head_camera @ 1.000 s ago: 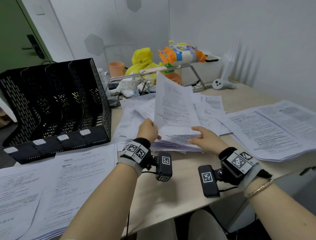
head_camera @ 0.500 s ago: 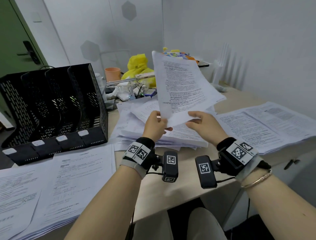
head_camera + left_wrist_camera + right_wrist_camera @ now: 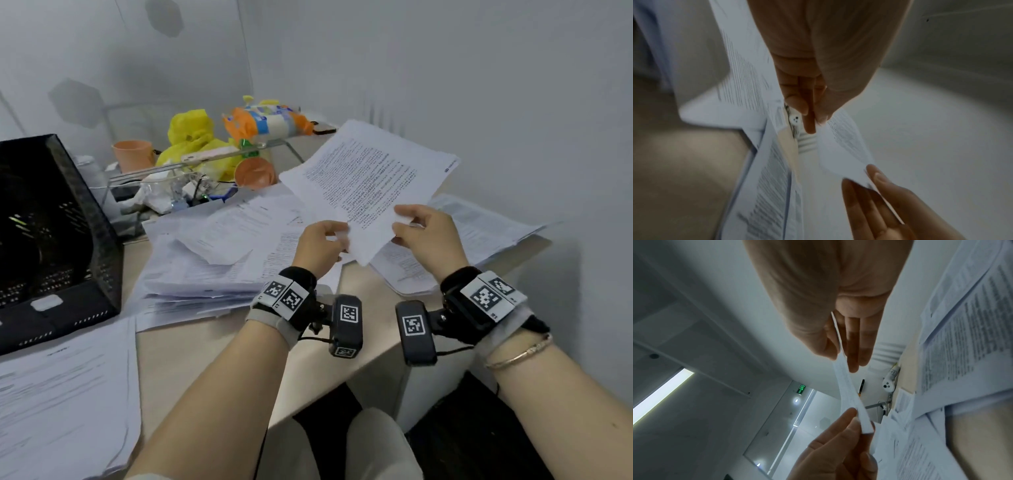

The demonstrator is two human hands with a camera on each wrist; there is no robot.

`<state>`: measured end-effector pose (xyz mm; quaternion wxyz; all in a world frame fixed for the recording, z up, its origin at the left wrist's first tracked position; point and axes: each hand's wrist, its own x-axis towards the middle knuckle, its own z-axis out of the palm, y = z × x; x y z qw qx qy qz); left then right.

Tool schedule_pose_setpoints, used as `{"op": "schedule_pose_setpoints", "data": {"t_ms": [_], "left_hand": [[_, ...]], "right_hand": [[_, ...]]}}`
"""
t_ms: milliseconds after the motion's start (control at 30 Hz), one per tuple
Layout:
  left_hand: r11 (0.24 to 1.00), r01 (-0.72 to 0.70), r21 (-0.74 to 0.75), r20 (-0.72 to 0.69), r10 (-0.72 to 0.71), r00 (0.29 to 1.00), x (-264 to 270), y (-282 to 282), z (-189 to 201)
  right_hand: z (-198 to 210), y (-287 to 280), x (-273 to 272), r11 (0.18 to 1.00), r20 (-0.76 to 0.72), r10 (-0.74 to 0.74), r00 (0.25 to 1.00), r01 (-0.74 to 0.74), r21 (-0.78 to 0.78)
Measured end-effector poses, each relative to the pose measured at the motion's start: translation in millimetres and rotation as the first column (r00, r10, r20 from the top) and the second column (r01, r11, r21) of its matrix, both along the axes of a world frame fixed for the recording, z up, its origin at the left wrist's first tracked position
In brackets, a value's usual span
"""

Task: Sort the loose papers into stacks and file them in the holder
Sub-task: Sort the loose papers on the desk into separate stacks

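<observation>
I hold a thin set of printed sheets [image 3: 370, 178] above the desk, tilted away toward the right. My left hand [image 3: 337, 236] pinches its near edge on the left, and my right hand [image 3: 399, 222] pinches the same edge on the right. The left wrist view shows my left hand [image 3: 813, 116] gripping the sheets [image 3: 842, 141]. In the right wrist view my right hand [image 3: 842, 345] holds the sheets' edge [image 3: 846, 391] between thumb and fingers. The black mesh file holder [image 3: 51, 222] stands at the left. A messy pile of loose papers [image 3: 222, 263] lies mid-desk.
One paper stack [image 3: 479, 233] lies on the right by the wall, another paper stack [image 3: 61, 394] at the front left. Behind the pile are an orange cup [image 3: 132, 154], a yellow bag [image 3: 190, 132], a snack pack [image 3: 263, 120] and an orange bowl [image 3: 255, 173].
The sheets rose off the loose pile in both hands, then swung down and to the right, toward the right-hand stack. Both hands moved right with them.
</observation>
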<state>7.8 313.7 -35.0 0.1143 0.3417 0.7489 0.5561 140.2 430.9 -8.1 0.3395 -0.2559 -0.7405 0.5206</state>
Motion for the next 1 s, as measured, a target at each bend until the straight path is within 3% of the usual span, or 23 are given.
{"op": "schedule_pose_setpoints", "data": {"t_ms": [200, 367, 733, 833, 1000], "left_hand": [[0.996, 0.086, -0.004, 0.075, -0.085, 0.994, 20.8, 51.3, -13.4], [0.979, 0.159, -0.131, 0.131, -0.142, 0.981, 35.1, 72.0, -24.4], [0.868, 0.197, -0.456, 0.188, -0.123, 0.974, 52.1, 76.1, -43.1], [0.855, 0.171, -0.49, 0.147, -0.113, 0.983, 54.6, 72.1, -42.5], [0.896, 0.096, -0.434, 0.089, -0.064, 0.994, 48.7, 65.3, -31.4]], "right_hand": [[-14.3, 38.6, 26.9, 0.995, 0.159, -0.087, 0.983, 0.08, 0.053], [-32.7, 65.4, 40.9, 0.984, 0.287, -0.167, 0.943, 0.14, 0.114], [-66.7, 69.6, 59.3, 0.99, 0.444, -0.141, 0.885, 0.126, 0.063], [-68.2, 64.6, 60.4, 0.991, 0.43, -0.132, 0.893, 0.116, 0.064], [-56.6, 53.5, 51.7, 0.98, 0.245, -0.181, 0.952, 0.154, 0.124]]}}
